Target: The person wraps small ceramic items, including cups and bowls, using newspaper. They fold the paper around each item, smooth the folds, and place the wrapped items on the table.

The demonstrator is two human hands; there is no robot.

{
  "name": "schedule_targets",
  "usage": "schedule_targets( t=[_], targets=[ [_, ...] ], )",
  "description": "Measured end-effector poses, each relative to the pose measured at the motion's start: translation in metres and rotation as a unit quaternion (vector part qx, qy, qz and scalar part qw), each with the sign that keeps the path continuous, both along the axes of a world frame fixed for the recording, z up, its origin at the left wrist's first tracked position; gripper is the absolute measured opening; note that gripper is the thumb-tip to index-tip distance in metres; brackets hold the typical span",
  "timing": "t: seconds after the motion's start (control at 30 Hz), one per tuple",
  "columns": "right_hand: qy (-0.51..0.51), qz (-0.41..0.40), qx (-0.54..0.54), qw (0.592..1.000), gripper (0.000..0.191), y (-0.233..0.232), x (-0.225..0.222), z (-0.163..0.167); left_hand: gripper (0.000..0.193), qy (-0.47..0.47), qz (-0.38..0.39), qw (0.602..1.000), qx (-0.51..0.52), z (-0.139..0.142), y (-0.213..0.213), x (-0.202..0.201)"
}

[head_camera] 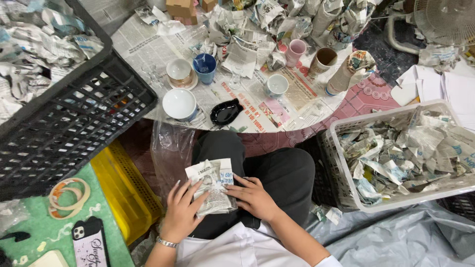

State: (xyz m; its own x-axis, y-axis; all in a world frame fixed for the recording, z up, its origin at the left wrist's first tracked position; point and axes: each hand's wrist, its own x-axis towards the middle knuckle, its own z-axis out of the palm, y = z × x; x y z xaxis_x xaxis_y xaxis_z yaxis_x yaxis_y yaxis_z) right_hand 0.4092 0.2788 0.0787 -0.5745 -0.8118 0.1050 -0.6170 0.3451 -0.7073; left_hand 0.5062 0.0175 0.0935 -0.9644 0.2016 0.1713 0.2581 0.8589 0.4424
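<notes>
Both hands were flat-ish on the same thing: left hand (182, 211) with fingers spread and pressing down on the newspaper-wrapped bundle (213, 187), right hand (253, 197) with fingers curled against its right edge, so gripping, not empty. The bundle sat on the person's lap, its long axis running away from the body toward the round table (307, 106), pinned between the two hands. The black dish (225, 111) sat on the table edge just beyond.

Both hands low over lap, palms down, close together. Left hand (182, 211) fingers spread, slightly curled, watch at wrist. Right hand (255, 198) flat, fingers pointing left, forearm angled in from lower right.
</notes>
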Motion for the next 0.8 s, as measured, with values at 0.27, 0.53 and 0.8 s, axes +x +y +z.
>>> schedule_targets(
  t=[0.27, 0.53, 0.8],
  targets=[
    [-0.044, -0.025, -0.007, 0.999, 0.063, -0.010, -0.006, 0.010, 0.042, 0.069, 0.037, 0.994, 0.079, 0.002, 0.011, -0.007],
    [-0.050, -0.107, -0.176, 0.977, 0.018, -0.027, -0.007, 0.009, 0.020, 0.018, 0.162, 0.966, 0.199, -0.017, 0.017, -0.010],
    [-0.102, -0.342, -0.067, 0.932, 0.034, -0.074, -0.013, 0.015, 0.032, -0.072, 0.380, 0.891, 0.238, -0.013, 0.041, -0.022]
  ],
)
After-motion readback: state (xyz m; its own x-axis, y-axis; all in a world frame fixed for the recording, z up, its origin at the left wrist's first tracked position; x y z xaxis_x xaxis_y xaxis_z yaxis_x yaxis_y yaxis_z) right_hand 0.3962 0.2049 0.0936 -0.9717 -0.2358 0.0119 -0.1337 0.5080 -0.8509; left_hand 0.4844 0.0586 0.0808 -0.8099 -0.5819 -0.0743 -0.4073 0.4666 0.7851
